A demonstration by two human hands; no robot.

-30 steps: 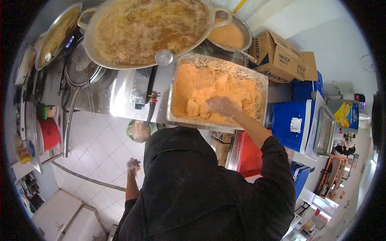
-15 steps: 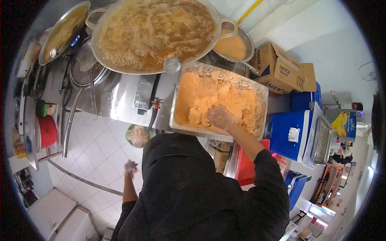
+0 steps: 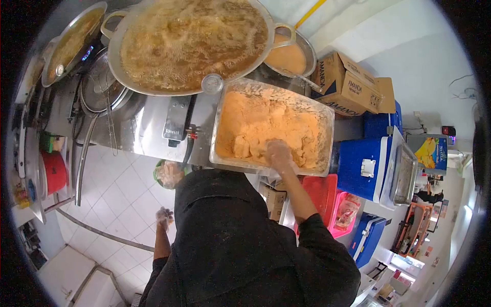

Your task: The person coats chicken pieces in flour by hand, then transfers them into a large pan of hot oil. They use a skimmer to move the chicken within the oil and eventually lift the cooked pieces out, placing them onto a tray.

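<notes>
A rectangular metal tray (image 3: 330, 138) holds orange flour-like coating (image 3: 255, 110) with lumpy pieces in it. My right hand (image 3: 280, 155), coated and seemingly gloved, is pushed into the coating near the tray's front edge; its fingertips are buried. My left hand (image 3: 164, 216) hangs low over the tiled floor, away from the counter, its fingers curled and smudged with batter; what they may hold is too small to tell. Behind the tray, a large pan (image 3: 113, 51) of bubbling oil carries a round thermometer (image 3: 212, 83). A bowl of orange batter (image 3: 289, 57) stands beside it.
A strainer (image 3: 102, 84) and wire skimmer lie left of the pan. Cardboard boxes (image 3: 353, 89) and a blue cooler (image 3: 360, 166) stand at the right. Below are a red tray (image 3: 319, 197), a pink tray (image 3: 348, 212) and a green-rimmed container (image 3: 171, 174).
My right hand has shifted slightly within the coating, and its fingers are now sunk deeper. The whole view has moved a little. My left hand still hangs low.
</notes>
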